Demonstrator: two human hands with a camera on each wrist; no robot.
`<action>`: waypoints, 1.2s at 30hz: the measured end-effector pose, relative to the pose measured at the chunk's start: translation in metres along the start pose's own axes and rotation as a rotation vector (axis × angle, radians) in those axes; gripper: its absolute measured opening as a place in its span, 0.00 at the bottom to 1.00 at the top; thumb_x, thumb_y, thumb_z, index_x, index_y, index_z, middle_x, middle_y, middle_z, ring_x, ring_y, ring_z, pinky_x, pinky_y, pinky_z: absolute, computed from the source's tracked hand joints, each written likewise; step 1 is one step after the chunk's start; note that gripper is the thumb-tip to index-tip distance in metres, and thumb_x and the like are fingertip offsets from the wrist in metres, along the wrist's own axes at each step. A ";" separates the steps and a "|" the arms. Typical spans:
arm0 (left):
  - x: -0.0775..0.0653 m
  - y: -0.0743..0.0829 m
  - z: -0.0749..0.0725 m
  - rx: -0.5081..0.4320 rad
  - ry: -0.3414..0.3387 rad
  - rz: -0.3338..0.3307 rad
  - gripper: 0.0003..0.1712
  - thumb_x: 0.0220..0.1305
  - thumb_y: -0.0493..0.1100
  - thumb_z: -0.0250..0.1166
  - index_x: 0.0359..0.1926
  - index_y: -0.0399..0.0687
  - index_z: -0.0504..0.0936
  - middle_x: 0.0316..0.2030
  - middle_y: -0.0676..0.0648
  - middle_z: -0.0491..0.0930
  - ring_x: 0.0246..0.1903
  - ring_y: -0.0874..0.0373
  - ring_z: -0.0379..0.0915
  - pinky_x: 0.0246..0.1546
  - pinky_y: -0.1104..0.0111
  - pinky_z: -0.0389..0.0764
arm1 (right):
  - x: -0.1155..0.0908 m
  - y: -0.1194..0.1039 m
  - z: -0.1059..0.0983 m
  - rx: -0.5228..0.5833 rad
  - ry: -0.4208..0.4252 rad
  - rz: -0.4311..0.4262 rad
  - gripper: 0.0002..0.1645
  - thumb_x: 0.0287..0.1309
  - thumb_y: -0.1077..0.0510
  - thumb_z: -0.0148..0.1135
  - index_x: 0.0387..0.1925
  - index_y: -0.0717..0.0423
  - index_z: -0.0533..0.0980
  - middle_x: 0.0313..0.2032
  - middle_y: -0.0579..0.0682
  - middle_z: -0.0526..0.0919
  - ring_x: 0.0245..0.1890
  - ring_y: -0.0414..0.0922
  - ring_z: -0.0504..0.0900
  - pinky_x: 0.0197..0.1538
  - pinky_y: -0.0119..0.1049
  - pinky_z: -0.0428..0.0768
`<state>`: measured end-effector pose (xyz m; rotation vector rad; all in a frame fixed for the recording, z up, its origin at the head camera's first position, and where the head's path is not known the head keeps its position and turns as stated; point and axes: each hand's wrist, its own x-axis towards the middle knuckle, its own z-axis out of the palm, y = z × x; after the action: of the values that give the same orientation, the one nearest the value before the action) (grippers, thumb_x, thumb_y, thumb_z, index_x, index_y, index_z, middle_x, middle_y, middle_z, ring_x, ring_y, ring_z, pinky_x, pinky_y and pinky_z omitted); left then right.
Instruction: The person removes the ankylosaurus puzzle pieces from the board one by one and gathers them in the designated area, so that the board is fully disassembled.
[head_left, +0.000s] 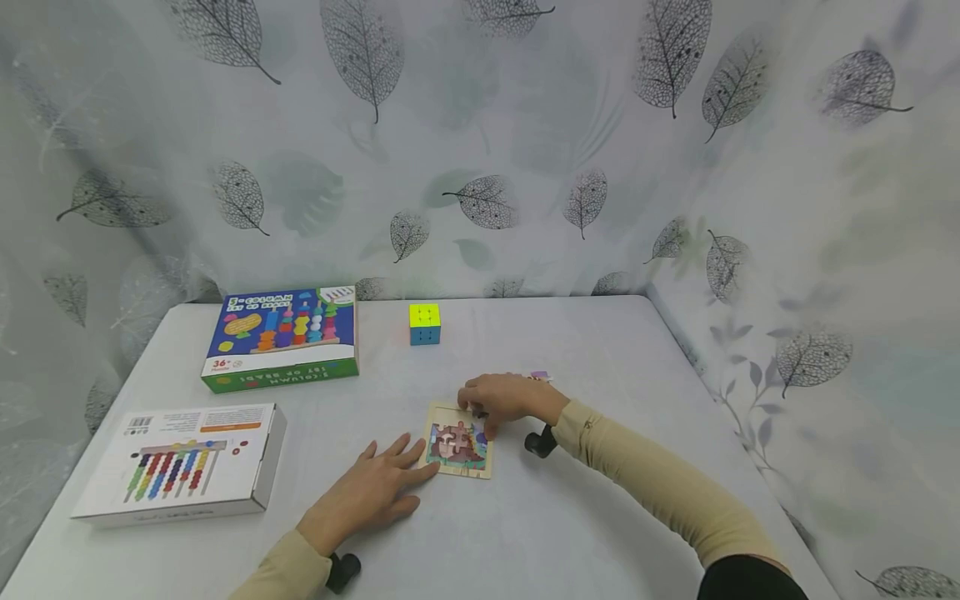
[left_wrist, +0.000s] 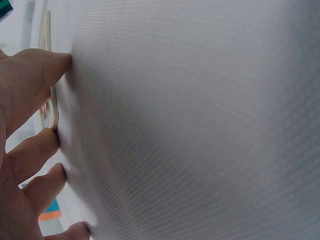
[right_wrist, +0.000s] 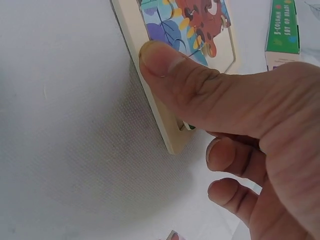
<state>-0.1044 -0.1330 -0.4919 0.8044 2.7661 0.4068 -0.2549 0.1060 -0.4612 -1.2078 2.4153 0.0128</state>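
Left hand (head_left: 375, 492), fingers spread wide, rests on desk (head_left: 570, 525) at left edge of wooden puzzle (head_left: 456, 446). Right hand (head_left: 502, 396) bends over puzzle's far right corner, thumb on it; cannot tell if its fingers grip anything. Cube (head_left: 425, 324) stands beyond, blue-green box (head_left: 281, 337) left of it.

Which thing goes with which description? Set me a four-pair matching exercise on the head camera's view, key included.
Column one:
1. Cube
2. Right hand
3. White box
4. Puzzle

Column two:
A. In front of the green-sided box
B. Bordered in pale wood
C. Yellow on top, blue in front
D. Covering an upper right corner

Right pairs: 1-C, 2-D, 3-A, 4-B
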 end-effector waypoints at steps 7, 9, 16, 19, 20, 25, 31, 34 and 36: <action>0.000 0.000 0.001 -0.009 0.010 -0.005 0.28 0.66 0.53 0.67 0.67 0.63 0.77 0.72 0.45 0.69 0.74 0.39 0.62 0.65 0.32 0.67 | -0.002 0.002 0.000 0.040 0.013 -0.013 0.26 0.49 0.54 0.79 0.50 0.49 0.80 0.40 0.43 0.79 0.41 0.38 0.73 0.48 0.30 0.78; 0.001 0.001 0.001 -0.010 0.004 -0.008 0.28 0.66 0.53 0.67 0.67 0.63 0.77 0.72 0.45 0.69 0.74 0.39 0.62 0.65 0.32 0.66 | -0.002 0.003 0.000 0.042 0.009 -0.023 0.24 0.49 0.55 0.79 0.49 0.49 0.81 0.39 0.43 0.79 0.40 0.38 0.73 0.48 0.30 0.77; 0.001 0.001 0.000 -0.008 -0.010 -0.015 0.29 0.66 0.53 0.67 0.67 0.63 0.76 0.73 0.45 0.69 0.74 0.39 0.62 0.66 0.32 0.66 | -0.001 0.007 0.002 0.057 -0.001 -0.034 0.23 0.51 0.54 0.78 0.50 0.49 0.82 0.40 0.43 0.79 0.41 0.38 0.72 0.49 0.30 0.77; 0.001 0.001 0.000 -0.008 -0.005 -0.013 0.28 0.66 0.53 0.66 0.67 0.63 0.76 0.73 0.45 0.69 0.74 0.39 0.62 0.66 0.32 0.66 | -0.001 0.007 0.002 0.079 0.006 -0.028 0.22 0.53 0.53 0.76 0.50 0.50 0.80 0.40 0.44 0.79 0.42 0.39 0.73 0.50 0.31 0.77; 0.001 0.001 0.000 -0.009 -0.003 -0.013 0.28 0.66 0.53 0.66 0.67 0.63 0.76 0.72 0.45 0.69 0.74 0.39 0.62 0.66 0.32 0.66 | -0.001 0.007 0.002 0.086 0.010 -0.026 0.21 0.54 0.53 0.75 0.50 0.51 0.79 0.40 0.44 0.79 0.42 0.39 0.72 0.49 0.31 0.77; 0.001 0.001 0.000 -0.013 -0.001 -0.016 0.28 0.66 0.53 0.66 0.67 0.63 0.76 0.72 0.45 0.69 0.74 0.40 0.61 0.66 0.33 0.65 | 0.000 0.008 0.003 0.089 0.024 -0.027 0.16 0.58 0.52 0.71 0.46 0.52 0.78 0.35 0.43 0.75 0.39 0.39 0.71 0.45 0.29 0.73; 0.001 0.001 0.001 -0.009 -0.008 -0.024 0.28 0.66 0.54 0.66 0.67 0.63 0.76 0.73 0.46 0.69 0.74 0.40 0.61 0.67 0.33 0.65 | 0.000 0.005 0.002 0.088 0.027 -0.019 0.16 0.58 0.52 0.72 0.45 0.52 0.78 0.34 0.42 0.73 0.39 0.38 0.70 0.44 0.29 0.71; 0.001 0.001 0.001 -0.010 -0.009 -0.027 0.28 0.66 0.54 0.66 0.67 0.63 0.76 0.73 0.46 0.68 0.75 0.40 0.61 0.67 0.33 0.65 | -0.001 0.003 0.001 0.085 0.029 -0.013 0.16 0.58 0.52 0.72 0.45 0.52 0.78 0.34 0.42 0.74 0.39 0.39 0.70 0.44 0.30 0.71; 0.001 0.001 0.001 -0.012 -0.010 -0.027 0.28 0.66 0.54 0.66 0.67 0.63 0.76 0.73 0.46 0.68 0.75 0.40 0.61 0.67 0.33 0.64 | -0.001 0.002 0.001 0.083 0.030 -0.007 0.17 0.58 0.52 0.72 0.45 0.52 0.78 0.34 0.42 0.74 0.39 0.39 0.71 0.44 0.30 0.71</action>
<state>-0.1045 -0.1316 -0.4923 0.7628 2.7597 0.4129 -0.2551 0.1082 -0.4618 -1.1876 2.4123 -0.1080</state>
